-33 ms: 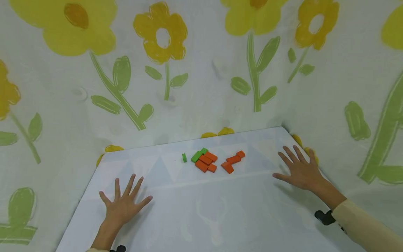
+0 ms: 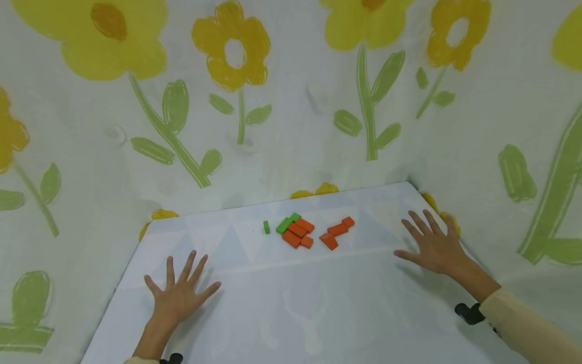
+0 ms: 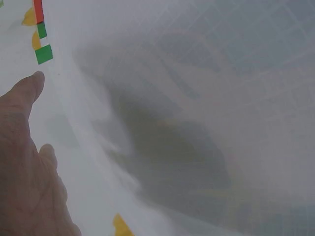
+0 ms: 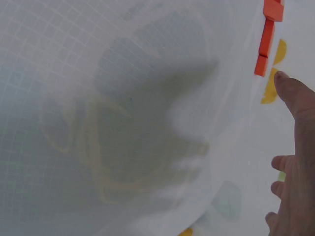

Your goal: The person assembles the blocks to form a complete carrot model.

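Head view: my left hand point(image 2: 175, 296) is out at the near left of the table point(image 2: 254, 318), my right hand point(image 2: 434, 247) at the right, close to the edge. Both fully open, fingers fanned, palms down, holding nothing. Shadows fall to one side of each, so I judge them lifted; contact can't be ruled out.

Blocks sit between my hands and farther off, well apart from both. A lone green block point(image 2: 266, 227) stands at the left. Next to it, a bunch: two green blocks point(image 2: 285, 225) on the far left side, four orange blocks point(image 2: 297, 230) packed against them. Can't tell whether every face touches.

Right of that, a looser line: an orange wedge point(image 2: 329, 241) nearest, an orange bar point(image 2: 338, 230) beyond, a small orange cube point(image 2: 348, 222) farthest right.

Reasoning: the wide stance probably leaves the middle unobstructed, with the whole lot reachable from either side. The bunch looks gathered by colour, green left, orange right. The blocks lie flat on the table, so nothing seems to need steadying.
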Demonstrator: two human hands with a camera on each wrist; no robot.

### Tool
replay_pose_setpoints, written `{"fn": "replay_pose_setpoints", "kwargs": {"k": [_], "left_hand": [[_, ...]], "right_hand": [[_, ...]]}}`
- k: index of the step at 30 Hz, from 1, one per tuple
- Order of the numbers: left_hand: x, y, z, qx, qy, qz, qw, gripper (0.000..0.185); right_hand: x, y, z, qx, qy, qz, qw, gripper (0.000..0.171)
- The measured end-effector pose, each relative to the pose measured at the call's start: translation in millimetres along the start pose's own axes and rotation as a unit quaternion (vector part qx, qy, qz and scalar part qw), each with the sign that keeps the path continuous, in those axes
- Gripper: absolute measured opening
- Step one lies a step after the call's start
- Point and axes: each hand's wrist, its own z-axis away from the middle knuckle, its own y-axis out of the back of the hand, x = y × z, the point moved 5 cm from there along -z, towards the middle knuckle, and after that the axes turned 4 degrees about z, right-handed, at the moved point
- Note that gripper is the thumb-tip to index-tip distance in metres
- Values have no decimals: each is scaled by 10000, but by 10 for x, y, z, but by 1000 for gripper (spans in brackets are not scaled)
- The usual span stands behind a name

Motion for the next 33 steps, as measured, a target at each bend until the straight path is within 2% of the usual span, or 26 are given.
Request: {"fn": "replay_pose_setpoints", "kwargs": {"k": [5,10,17,21,28,33], "left_hand": [[40,-30,-46,-7,-11,3,10000,86],[249,-38,-178,33,-70,88,9999,89],[697,-87,-432,164,-302,281,9990,93],[1020,-167,-624,170,-398,488,9979,91],[1591,-321,-954,131,-466,1149,9922,83],[1830,-466,-1132,87,-364,1301,9908,79]], "right_hand": [[-35,-62,5,29,70,-101,9999,92],[-180,23,-90,280,350,-480,9978,86],[-674,190,-382,339,748,-1137,9901,76],[-960,219,-640,343,987,-1445,9840,70],[-1395,87,-1157,-53,1172,-1827,9761,66],[-1616,-83,-1437,-437,1321,-1776,9742,63]]}}
